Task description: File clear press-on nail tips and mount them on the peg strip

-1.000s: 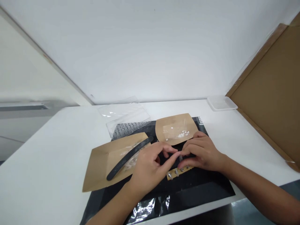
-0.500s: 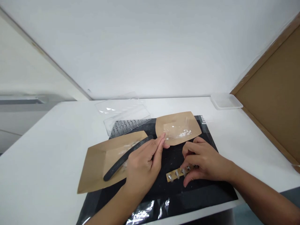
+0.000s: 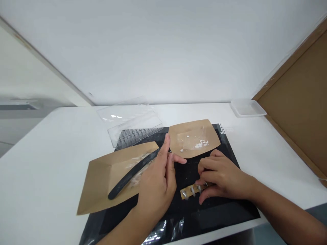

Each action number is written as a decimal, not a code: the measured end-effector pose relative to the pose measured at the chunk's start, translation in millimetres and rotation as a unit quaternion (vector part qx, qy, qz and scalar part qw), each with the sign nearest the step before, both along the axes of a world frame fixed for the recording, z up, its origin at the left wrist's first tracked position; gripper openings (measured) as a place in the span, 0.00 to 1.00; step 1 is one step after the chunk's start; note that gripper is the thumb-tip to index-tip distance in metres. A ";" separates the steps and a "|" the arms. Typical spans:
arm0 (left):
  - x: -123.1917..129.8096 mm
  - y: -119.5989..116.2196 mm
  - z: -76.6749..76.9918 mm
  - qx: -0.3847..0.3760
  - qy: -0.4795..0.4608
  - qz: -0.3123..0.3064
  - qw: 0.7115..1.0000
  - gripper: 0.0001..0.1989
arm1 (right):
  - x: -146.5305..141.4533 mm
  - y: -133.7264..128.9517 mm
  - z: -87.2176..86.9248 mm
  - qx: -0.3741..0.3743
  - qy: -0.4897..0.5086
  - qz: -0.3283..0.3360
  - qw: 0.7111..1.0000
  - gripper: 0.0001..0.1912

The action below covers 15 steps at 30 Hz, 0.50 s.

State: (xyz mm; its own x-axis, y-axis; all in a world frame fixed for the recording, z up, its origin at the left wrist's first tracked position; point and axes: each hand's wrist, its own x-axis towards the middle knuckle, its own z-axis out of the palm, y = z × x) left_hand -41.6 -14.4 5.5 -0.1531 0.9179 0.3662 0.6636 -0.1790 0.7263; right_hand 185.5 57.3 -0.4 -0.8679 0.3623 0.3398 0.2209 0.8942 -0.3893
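Note:
My left hand is over the black mat, with a curved dark nail file in its grasp. Its index finger points up, and another finger stretches right. My right hand grips a short tan strip that carries several small clear pieces. Part of that strip is hidden under the fingers. Beyond my hands, a brown paper tray holds several small white bits and clear film. Under the file, a larger brown paper tray contains clear slivers.
Clear plastic covers and a clear case with a patterned insert lie at the back left. A translucent shallow container is at the back right, beside a large cardboard panel. A white wall closes off the table behind.
My left hand's index finger has risen and another finger has extended right, opening the former pinch. The file has shifted slightly left. My right hand has barely moved. The view has shifted a little.

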 end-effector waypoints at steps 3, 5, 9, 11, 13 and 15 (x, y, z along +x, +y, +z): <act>2.5 -1.7 1.2 -0.022 -0.034 0.007 0.999 0.31 | -0.7 -0.1 -1.6 0.003 -0.004 0.004 1.000 0.22; 3.4 -2.4 3.4 -0.027 -0.036 0.010 0.999 0.31 | -1.4 -0.3 -1.4 0.010 -0.004 0.008 1.000 0.23; 3.9 -2.0 5.5 -0.020 -0.024 0.016 0.999 0.31 | -2.6 -1.0 0.9 0.025 -0.011 0.013 1.000 0.23; 4.1 -1.5 4.4 -0.017 -0.035 0.014 0.999 0.31 | -2.6 -1.0 1.2 0.031 -0.016 0.010 0.999 0.23; 4.3 -1.3 2.6 -0.015 -0.051 0.011 0.999 0.31 | -2.1 -0.7 0.4 0.036 -0.022 0.008 0.999 0.23; 4.4 -1.8 1.1 -0.014 -0.066 0.004 0.998 0.33 | -1.3 -0.2 -0.4 0.033 -0.025 0.010 0.999 0.23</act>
